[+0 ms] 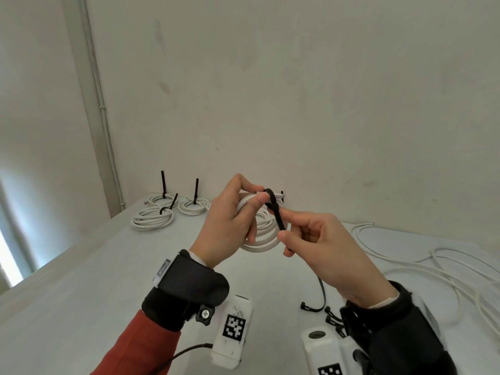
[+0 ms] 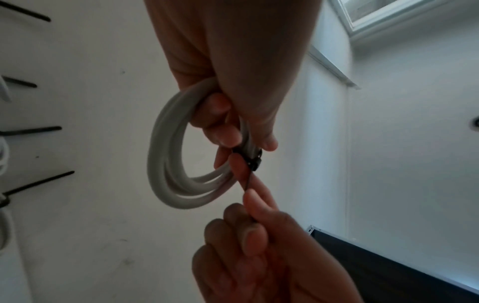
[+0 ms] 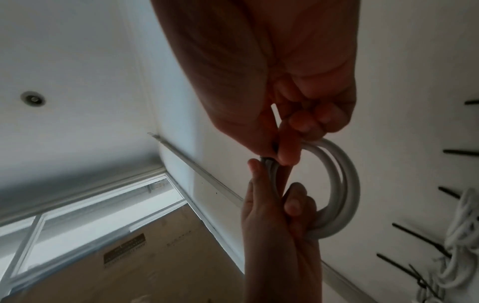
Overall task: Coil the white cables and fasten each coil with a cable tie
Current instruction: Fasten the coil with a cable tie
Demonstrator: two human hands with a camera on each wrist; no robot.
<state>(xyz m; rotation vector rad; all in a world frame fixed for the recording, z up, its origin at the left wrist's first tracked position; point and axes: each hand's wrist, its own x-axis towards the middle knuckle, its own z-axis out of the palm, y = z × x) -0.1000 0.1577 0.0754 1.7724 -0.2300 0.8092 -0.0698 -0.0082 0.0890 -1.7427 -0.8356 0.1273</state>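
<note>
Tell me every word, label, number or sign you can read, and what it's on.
No words or numbers are legible.
Black-and-white square code on the white plastic left wrist camera housing: a pattern, no letters.
Second such code, cut off by the frame: likewise.
Small white tag on the black fabric wrist strap: print too small.
Dark rectangular label on the brown cardboard box: lettering too blurred.

I see a white coil (image 1: 258,247) held upright at centre, a black tie (image 1: 278,217) looped round its top; tied coils (image 1: 153,219) lie at 10 o'clock, loose cable (image 1: 446,274) at 3.
</note>
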